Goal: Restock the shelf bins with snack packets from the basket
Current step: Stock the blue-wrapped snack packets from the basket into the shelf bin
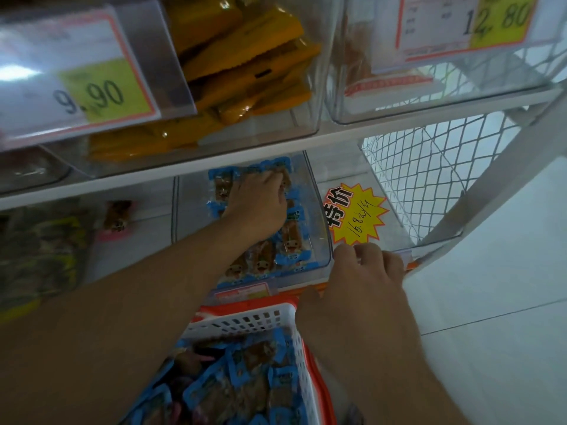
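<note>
The left hand reaches deep into the clear shelf bin, fingers curled down onto the blue snack packets lying there; whether it pinches one or only presses them flat, I cannot tell. The right hand rests on the bin's front right corner, fingers bent over the rim. The white basket, heaped with more blue packets, sits directly below and nearer the person, so a refill likely means drawing the left hand straight back and down.
</note>
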`<act>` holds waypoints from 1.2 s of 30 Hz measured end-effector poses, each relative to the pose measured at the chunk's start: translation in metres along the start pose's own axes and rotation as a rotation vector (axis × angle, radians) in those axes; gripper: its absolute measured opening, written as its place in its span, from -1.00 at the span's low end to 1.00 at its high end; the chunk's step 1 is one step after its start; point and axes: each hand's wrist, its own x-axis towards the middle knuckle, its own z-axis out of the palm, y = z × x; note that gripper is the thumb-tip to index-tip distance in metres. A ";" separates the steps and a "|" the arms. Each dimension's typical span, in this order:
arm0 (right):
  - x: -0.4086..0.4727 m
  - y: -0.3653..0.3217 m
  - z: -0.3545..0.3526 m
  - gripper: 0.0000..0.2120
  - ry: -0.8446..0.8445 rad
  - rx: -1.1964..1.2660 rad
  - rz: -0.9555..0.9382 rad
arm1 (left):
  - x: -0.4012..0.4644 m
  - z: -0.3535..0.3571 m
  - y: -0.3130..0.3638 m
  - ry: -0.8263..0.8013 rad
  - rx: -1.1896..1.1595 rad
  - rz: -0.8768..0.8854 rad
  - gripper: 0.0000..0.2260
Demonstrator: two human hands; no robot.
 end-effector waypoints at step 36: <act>-0.050 -0.020 0.186 -0.69 -0.164 -0.456 -0.336 | -0.390 -0.076 -0.179 0.134 -0.344 -0.600 -0.44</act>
